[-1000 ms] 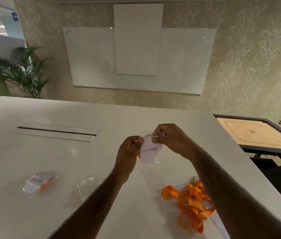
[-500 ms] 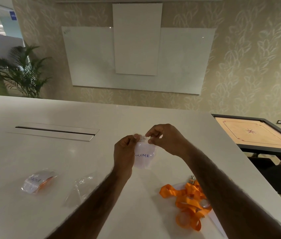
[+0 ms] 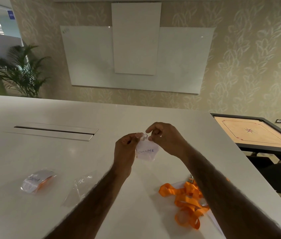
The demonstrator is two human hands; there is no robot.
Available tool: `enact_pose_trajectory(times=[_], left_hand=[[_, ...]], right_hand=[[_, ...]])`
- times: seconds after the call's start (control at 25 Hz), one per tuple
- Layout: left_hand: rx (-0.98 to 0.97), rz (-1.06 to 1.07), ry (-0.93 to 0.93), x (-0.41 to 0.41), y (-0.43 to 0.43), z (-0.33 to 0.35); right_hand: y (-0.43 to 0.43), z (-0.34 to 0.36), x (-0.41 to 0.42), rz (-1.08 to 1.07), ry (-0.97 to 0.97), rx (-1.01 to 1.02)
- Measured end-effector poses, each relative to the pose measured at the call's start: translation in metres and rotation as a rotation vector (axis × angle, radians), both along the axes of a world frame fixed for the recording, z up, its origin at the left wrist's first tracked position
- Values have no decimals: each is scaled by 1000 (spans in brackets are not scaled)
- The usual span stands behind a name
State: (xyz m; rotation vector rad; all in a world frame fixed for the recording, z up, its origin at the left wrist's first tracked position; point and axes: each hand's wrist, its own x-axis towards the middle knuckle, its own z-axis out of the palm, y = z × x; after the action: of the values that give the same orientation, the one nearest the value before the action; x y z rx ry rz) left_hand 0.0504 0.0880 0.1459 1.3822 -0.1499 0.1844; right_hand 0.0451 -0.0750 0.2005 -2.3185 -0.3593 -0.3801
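Observation:
A clear badge pouch (image 3: 147, 151) with a white card lettered in blue hangs above the middle of the white table (image 3: 53, 157). My left hand (image 3: 125, 150) pinches its top left corner. My right hand (image 3: 165, 138) pinches the top right corner beside a small metal ring at the pouch's top edge. A pile of orange lanyards (image 3: 187, 200) lies on the table to the right, under my right forearm. A second filled pouch (image 3: 36, 180) with a white card and an orange strip lies at the left. An empty clear pouch (image 3: 80, 186) lies beside my left forearm.
A recessed cable slot (image 3: 53, 130) runs across the table's far left. A carrom board (image 3: 257, 133) on a dark frame stands off the table's right edge. A whiteboard hangs on the far wall and a potted palm (image 3: 20, 69) stands at the back left.
Both hands shifted slightly with the pouch, and the card's lettering now faces me more squarely. The metal ring shows between the fingertips. The items on the table have not moved.

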Motion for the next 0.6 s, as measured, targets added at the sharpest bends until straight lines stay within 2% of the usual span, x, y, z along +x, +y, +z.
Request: enact_pose_trajectory(times=[0.2, 0.36, 0.52, 0.6], left_hand=[[32, 47, -15, -3, 0, -1], [62, 67, -33, -3, 0, 0], [5, 42, -18, -6, -1, 4], [8, 36, -14, -8, -1, 5]], right_hand=[[-1, 4, 0, 46, 39, -51], [1, 8, 0, 32, 70, 16], [4, 11, -4, 47, 121, 51], [1, 14, -7, 87, 175, 144]])
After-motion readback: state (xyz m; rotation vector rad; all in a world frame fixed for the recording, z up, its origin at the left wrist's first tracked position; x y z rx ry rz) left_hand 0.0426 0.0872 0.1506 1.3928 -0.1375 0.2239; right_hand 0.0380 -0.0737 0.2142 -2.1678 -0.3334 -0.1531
